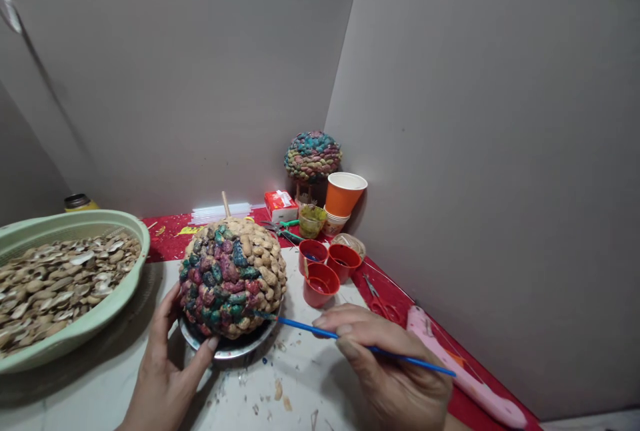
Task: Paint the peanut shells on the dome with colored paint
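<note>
A ball covered in peanut shells rests in a shallow metal bowl. Its left and front shells are painted teal, purple and pink, while the right side and top are bare tan. My left hand grips the ball low on its left side, thumb in front near the bowl's rim. Between the thumb and fingers of my right hand is a thin blue paintbrush, its tip touching the ball's lower right front. Three red paint cups stand together right of the ball.
On the left, a green basket holds loose peanut shells. Behind are a painted shell ball, orange paper cups, a red-and-white box and green-handled pliers. Red scissors and a pink glue gun lie right. Grey panels enclose the table.
</note>
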A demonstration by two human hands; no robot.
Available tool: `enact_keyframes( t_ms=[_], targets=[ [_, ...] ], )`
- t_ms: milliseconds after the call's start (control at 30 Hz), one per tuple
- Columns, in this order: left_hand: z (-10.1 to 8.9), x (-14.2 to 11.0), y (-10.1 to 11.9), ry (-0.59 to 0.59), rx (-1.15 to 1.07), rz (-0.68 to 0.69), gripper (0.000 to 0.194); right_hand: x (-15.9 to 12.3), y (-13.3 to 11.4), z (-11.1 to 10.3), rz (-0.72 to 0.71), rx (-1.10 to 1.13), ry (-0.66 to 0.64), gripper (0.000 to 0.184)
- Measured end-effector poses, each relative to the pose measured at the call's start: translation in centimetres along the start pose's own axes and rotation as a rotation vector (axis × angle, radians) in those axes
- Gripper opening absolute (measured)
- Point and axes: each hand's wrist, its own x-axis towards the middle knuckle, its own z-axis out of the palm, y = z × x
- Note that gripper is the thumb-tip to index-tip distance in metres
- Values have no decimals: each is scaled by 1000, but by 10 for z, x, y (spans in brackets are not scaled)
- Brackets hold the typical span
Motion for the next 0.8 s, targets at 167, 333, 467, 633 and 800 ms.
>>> enact_keyframes(
  t_ms=[167,333,467,633,800],
  targets=[
    [-1,-1,0,2,-7,-8,84,3,3,-4,-5,-43,101,6],
    [-1,-1,0,2,-1,-13,85,2,-4,-1,-7,-23,75,5],
    [0,0,0,6,-4,11,85,-4,-3,1,-2,-22,89,4],
    [0,0,2,21,-29,-1,85,-6,1,7,0,-14,140,8],
    [1,1,2,24,-46,-26,90,-3,2,11,-14,-58,107,9]
  ],
)
